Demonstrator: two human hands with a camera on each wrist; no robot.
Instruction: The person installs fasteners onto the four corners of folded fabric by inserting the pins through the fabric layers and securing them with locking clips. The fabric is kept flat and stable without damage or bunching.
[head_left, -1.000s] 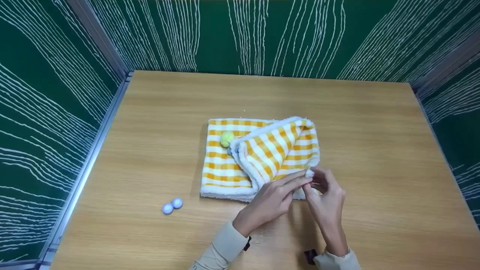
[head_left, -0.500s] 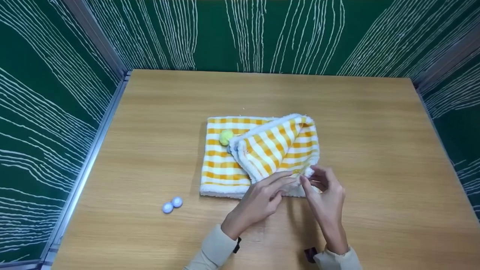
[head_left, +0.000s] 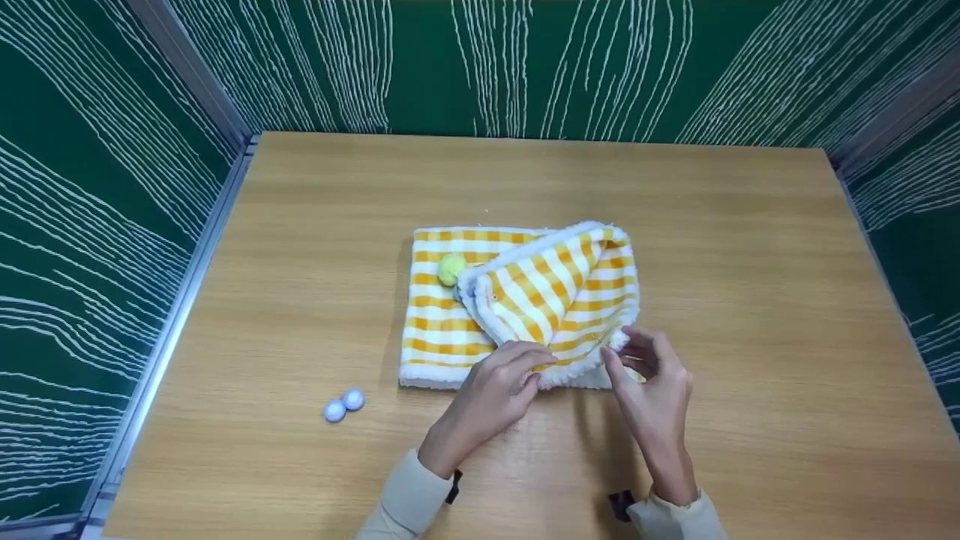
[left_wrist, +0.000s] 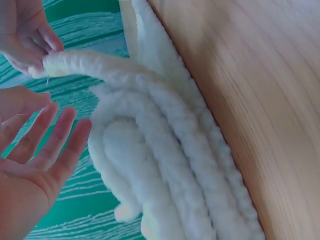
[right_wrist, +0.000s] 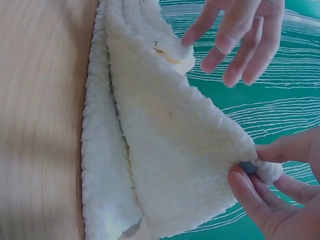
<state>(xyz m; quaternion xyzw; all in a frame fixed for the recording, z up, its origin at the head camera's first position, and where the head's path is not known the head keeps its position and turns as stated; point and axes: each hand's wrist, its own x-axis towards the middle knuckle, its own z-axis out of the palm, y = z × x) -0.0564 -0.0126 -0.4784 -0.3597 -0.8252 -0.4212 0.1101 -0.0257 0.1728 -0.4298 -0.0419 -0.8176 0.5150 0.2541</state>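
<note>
A folded blanket [head_left: 442, 349], yellow-and-white checked with a fluffy white lining, lies mid-table with a flap folded back across its top. My right hand [head_left: 660, 390] pinches its near right corner and holds it raised. A small blue-grey round piece [right_wrist: 247, 167] shows at the pinched corner in the right wrist view; what it is I cannot tell. My left hand [head_left: 487, 394] hovers by the blanket's near edge, fingers loosely spread and holding nothing, as the left wrist view also shows. A yellow-green pompom [head_left: 451, 269] sits on the blanket beside the flap's tip.
Two pale lilac balls [head_left: 343, 405] lie side by side on the wooden table [head_left: 247, 322], left of the blanket. Green panels [head_left: 427, 67] with white lines stand round the back and sides. A white label [right_wrist: 165, 49] shows on the fleece in the right wrist view.
My left hand has let go of the raised corner and moved left and toward me along the near edge. The right hand still pinches the corner, nearly unmoved.
</note>
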